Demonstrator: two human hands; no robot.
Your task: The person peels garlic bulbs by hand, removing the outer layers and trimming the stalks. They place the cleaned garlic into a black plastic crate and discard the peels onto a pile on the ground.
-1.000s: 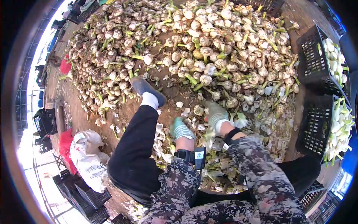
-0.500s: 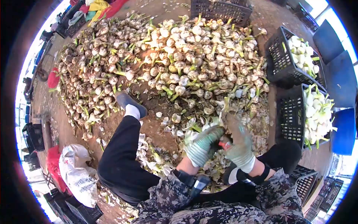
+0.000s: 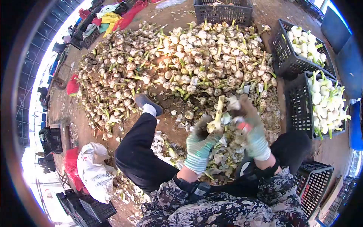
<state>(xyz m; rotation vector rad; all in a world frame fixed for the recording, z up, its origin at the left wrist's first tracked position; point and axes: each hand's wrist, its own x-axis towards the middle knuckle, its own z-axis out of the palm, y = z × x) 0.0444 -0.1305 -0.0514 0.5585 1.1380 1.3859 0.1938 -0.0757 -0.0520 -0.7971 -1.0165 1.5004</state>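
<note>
My left hand, in a striped work glove with a dark palm, is closed round a garlic bulb whose pale stem points up. To its right my right hand, gloved the same way, is closed on a small tool with a red part; its blade is not clear. Loose pale skin shows by the right fingers. Below both hands lie peeled skins. A large pile of unpeeled garlic spreads on the ground in front.
Two black crates of clean white garlic stand at the right. Another black crate is behind the pile. A white sack and a red bag lie at the left, near stacked crates. My legs flank the skins.
My hands have moved apart, and the bulb with its upright stem now shows in my left hand. The view has shifted, so the pile and crates sit differently in the frame.
</note>
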